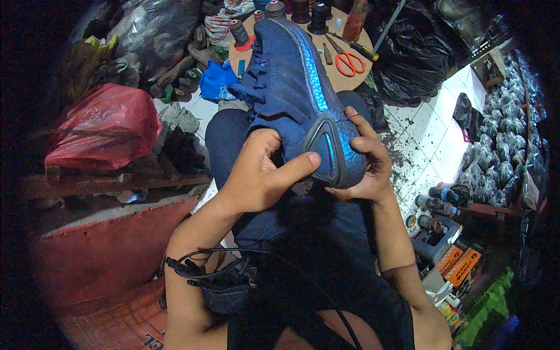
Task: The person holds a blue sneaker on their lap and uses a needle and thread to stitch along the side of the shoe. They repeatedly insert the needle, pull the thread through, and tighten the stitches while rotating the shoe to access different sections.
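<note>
A dark blue sneaker (289, 87) is held up above my lap on its side, toe pointing away and heel toward me. Its laces face left, and a shiny bright blue band runs along the sole edge. My left hand (259, 172) grips it at the collar: the thumb presses beside the raised triangular panel on the heel, and the other fingers go into the shoe opening, mostly hidden. At the right, my right hand (373, 157) is closed round the heel end, with fingertips on the glossy blue sole side.
Behind the shoe stands a round table (315, 45) with thread spools (275, 10), orange-handled scissors (350, 64) and a screwdriver (361, 49). A red plastic bag (105, 128) lies at left. Black bags (414, 52) fill the far right; bottles (434, 204) and orange boxes (459, 265) sit nearer.
</note>
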`<state>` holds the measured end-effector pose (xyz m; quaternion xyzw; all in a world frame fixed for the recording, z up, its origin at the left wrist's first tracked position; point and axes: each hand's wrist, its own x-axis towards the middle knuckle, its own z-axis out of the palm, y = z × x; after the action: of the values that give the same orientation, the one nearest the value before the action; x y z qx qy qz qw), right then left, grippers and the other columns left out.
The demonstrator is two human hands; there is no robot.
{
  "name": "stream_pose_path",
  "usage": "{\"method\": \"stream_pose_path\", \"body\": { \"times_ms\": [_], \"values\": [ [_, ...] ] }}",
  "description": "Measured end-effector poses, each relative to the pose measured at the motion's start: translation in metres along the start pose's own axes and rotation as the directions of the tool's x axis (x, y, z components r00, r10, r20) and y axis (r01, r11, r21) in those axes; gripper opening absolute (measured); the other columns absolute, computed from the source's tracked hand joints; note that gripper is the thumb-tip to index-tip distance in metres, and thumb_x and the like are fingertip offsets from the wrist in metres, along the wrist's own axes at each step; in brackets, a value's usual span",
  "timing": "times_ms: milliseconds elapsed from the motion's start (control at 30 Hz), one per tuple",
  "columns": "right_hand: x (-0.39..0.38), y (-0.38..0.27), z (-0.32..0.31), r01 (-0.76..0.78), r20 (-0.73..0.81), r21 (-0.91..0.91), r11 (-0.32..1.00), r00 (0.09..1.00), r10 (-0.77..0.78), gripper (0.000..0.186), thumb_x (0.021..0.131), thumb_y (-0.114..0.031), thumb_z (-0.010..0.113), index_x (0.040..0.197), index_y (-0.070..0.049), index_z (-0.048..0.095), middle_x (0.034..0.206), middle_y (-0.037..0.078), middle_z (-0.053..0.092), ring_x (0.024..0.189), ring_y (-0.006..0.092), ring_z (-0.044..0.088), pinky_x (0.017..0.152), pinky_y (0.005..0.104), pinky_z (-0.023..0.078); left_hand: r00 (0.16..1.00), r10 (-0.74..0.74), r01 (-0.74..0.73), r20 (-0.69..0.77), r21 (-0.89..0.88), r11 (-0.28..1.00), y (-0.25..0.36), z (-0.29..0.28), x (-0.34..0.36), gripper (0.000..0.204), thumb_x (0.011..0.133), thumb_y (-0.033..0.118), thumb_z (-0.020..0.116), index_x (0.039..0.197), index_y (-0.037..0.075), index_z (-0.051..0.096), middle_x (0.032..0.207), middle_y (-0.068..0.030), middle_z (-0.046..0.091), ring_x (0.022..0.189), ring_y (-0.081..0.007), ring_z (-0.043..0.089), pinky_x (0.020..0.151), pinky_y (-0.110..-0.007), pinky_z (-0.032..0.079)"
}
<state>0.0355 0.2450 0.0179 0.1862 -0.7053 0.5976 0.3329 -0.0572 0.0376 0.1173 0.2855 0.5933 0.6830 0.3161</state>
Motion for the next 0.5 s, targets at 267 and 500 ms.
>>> {"method": "stream_pose_path", "body": {
  "times_ms": [267,500],
  "values": [
    [-0.0008,-0.0067,-0.0029,0.128,0.091,-0.229,0.965,0.99,-0.11,0.08,0.057,-0.028,0.1,0.13,-0.02,0.068,0.15,0.024,0.059,0.126,0.0404,0.067,0.093,0.043,0.057,0.981,-0.097,0.092,-0.169,-0.032,0.995,0.0024,0.0044,0.0,0.039,0.102,0.018,0.07,0.133,-0.003,0.062,0.124,-0.0093,0.071,0.111,-0.018,0.068,0.097,-0.036,0.055],
    [-0.0024,-0.0067,-0.0041,0.134,0.123,-0.25,0.959,0.987,-0.106,0.073,0.061,-0.03,0.098,0.127,-0.02,0.069,0.151,0.024,0.059,0.125,0.0405,0.068,0.093,0.0432,0.057,0.983,-0.012,0.005,-0.183,-0.038,0.999,0.0019,0.0037,-0.0021,0.035,0.1,0.008,0.07,0.131,-0.004,0.062,0.124,-0.0116,0.071,0.113,-0.0191,0.068,0.101,-0.037,0.054]
  ]
}}
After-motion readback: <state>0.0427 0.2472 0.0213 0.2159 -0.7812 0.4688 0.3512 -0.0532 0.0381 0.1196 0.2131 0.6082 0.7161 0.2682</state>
